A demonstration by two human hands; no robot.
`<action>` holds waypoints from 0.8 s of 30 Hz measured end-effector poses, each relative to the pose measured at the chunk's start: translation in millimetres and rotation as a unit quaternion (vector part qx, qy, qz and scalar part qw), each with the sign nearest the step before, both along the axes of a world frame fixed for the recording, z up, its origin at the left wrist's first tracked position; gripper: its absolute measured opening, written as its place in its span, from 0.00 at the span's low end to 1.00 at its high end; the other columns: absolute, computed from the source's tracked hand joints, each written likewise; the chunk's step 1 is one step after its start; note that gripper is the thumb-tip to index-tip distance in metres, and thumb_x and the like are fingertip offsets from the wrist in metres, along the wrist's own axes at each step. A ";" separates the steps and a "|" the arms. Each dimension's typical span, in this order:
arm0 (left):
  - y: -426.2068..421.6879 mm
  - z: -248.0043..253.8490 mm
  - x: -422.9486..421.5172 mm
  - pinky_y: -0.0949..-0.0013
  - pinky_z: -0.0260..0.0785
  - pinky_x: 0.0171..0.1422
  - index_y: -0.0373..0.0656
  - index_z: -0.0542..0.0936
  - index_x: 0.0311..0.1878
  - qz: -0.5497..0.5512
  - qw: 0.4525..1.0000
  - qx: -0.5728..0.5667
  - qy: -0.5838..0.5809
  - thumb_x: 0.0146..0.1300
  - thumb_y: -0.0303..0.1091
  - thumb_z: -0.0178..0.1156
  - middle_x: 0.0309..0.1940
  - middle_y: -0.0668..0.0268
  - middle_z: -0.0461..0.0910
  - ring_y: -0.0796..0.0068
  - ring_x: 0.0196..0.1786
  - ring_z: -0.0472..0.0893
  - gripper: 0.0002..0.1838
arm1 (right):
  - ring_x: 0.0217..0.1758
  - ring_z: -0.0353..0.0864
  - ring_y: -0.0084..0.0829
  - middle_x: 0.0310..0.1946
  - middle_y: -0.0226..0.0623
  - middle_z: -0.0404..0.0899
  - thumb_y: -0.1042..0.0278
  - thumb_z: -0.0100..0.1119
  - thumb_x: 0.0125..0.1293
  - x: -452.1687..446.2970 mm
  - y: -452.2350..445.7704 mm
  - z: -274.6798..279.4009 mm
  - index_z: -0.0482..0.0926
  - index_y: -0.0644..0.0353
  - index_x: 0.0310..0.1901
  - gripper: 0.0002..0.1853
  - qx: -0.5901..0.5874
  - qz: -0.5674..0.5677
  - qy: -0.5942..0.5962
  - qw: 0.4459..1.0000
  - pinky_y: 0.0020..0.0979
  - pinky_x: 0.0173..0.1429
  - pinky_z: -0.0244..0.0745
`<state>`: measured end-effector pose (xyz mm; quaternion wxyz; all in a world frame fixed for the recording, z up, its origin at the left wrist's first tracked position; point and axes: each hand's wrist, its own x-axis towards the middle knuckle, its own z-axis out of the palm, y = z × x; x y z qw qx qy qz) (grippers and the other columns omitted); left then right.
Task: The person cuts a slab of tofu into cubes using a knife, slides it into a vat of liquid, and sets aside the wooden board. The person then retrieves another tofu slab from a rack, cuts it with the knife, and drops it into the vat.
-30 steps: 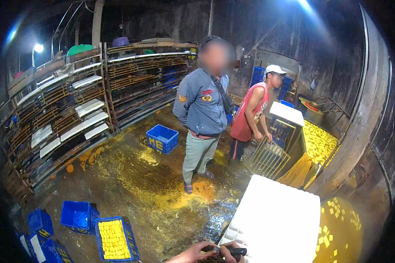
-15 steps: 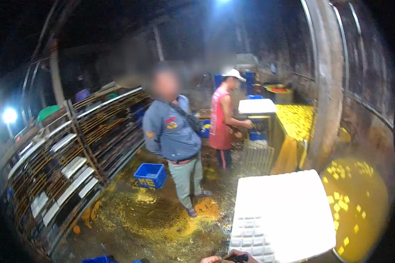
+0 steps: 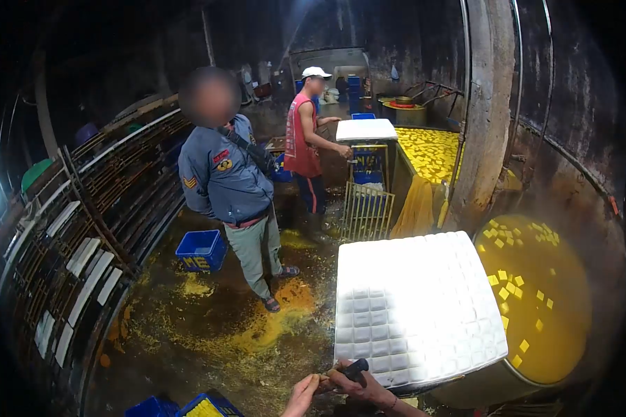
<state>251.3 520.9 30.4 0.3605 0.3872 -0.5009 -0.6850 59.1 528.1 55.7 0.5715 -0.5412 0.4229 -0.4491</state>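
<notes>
Low in the head view, my right hand (image 3: 362, 390) is closed around a dark tool with a black rounded end (image 3: 357, 368); its exact kind does not show. My left hand (image 3: 302, 397) is closed right beside it, fingertips pinched at the tool's other end; whatever is between them is hidden. Just beyond my hands lies a large white slab of tofu (image 3: 375, 313), its surface marked into squares and brightly lit on the right. To its right, yellow tofu pieces (image 3: 511, 286) float in a round vat (image 3: 556, 333) of yellow liquid.
A person in a grey jacket (image 3: 226, 177) stands ahead on the wet floor; another in a red sleeveless shirt (image 3: 302, 139) works by a white-topped stand (image 3: 366, 130). A blue crate (image 3: 202, 250), slatted racks (image 3: 111, 187), a wooden post (image 3: 490, 111) and blue crates (image 3: 153, 406) are around.
The view has tilted down and turned right, so more of both hands and the vat shows. The person in red now has an arm stretched toward the white-topped stand.
</notes>
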 end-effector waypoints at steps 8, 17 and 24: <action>2.4 36.2 0.7 0.72 0.72 0.50 0.39 0.79 0.54 -0.033 0.997 0.057 0.048 0.73 0.37 0.59 0.41 0.70 0.82 0.79 0.45 0.79 0.13 | 0.33 0.70 0.16 0.32 0.24 0.72 0.66 0.59 0.71 0.0 6.2 -10.2 0.75 0.60 0.46 0.08 0.103 -0.020 -0.111 0.988 0.24 0.33 0.65; 0.8 18.4 5.8 0.72 0.75 0.40 0.40 0.79 0.53 -0.072 0.992 0.101 0.016 0.71 0.30 0.60 0.40 0.68 0.83 0.77 0.39 0.81 0.11 | 0.58 0.75 0.32 0.49 0.36 0.77 0.73 0.44 0.75 -4.0 19.4 12.1 0.71 0.54 0.60 0.15 -0.022 0.012 0.239 0.971 0.37 0.60 0.70; -4.5 23.7 -3.5 0.68 0.78 0.43 0.40 0.76 0.60 -0.040 0.996 -0.032 -0.078 0.69 0.37 0.64 0.44 0.62 0.84 0.74 0.42 0.84 0.20 | 0.46 0.78 0.34 0.42 0.37 0.77 0.71 0.52 0.72 -5.6 18.9 20.7 0.75 0.57 0.55 0.13 -0.128 -0.043 0.202 0.970 0.36 0.49 0.73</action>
